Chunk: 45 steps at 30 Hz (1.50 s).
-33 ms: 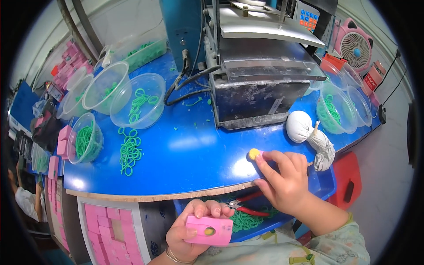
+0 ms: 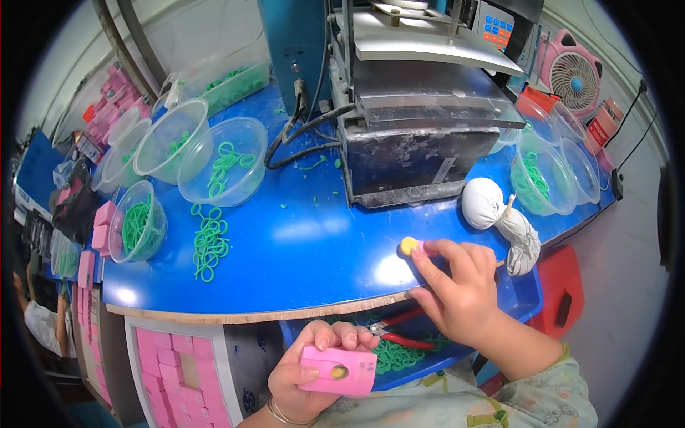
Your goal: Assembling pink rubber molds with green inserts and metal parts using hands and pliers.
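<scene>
My left hand (image 2: 296, 381) grips a flat pink block (image 2: 349, 383) below the table's front edge, thumb on its face and fingers behind. An oval hole in the block shows something yellow inside. Over the front of the blue table, my right hand (image 2: 460, 289) is closed in a pinch at a small round yellow piece (image 2: 408, 246), with the index fingertip against it. Whether the piece rests on the tabletop I cannot tell. Beneath my right hand, red-handled pliers (image 2: 405, 340) lie on green loops (image 2: 392, 357) in a blue tray (image 2: 524, 299).
A metal-topped press machine (image 2: 421, 157) stands at the back. Clear bowls with green loops flank it, one bowl (image 2: 225, 189) left and another (image 2: 546, 185) right. A pile of green rings (image 2: 210, 246) lies left. A tied white cloth bundle (image 2: 485, 203) sits right of my hand.
</scene>
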Each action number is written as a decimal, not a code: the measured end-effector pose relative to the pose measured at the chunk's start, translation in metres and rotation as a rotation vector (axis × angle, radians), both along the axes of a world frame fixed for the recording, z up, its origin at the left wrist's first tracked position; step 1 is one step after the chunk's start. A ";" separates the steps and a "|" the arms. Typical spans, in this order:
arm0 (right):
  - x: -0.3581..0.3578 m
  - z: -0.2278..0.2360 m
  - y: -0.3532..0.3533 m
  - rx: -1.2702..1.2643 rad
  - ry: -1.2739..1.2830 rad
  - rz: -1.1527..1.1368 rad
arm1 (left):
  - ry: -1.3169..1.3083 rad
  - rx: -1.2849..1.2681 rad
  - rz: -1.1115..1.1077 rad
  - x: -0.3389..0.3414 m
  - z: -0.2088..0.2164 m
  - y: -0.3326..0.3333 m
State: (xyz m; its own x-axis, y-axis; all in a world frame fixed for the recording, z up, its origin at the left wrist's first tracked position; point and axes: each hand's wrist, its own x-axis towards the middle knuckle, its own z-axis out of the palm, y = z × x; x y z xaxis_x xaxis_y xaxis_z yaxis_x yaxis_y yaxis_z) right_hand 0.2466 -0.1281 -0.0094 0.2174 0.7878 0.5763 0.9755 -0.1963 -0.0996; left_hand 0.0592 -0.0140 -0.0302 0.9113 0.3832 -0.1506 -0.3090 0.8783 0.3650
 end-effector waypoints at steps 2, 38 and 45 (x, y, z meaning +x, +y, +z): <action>-0.007 0.001 -0.001 -0.018 -0.002 -0.043 | -0.015 -0.012 -0.009 -0.002 -0.004 0.001; -0.057 -0.042 -0.017 -0.101 2.152 0.618 | 0.119 1.051 0.143 -0.016 -0.018 -0.005; -0.065 -0.040 -0.013 0.058 1.899 0.553 | 0.302 1.436 0.539 -0.018 -0.027 -0.007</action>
State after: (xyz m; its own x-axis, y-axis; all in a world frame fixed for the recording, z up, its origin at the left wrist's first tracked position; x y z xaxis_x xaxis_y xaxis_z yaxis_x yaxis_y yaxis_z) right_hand 0.1812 -0.1412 -0.0491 0.2573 0.9656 -0.0385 -0.4321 0.0793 -0.8984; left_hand 0.0413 -0.0214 -0.0570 0.6290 0.6203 0.4685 -0.2237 -0.4328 0.8733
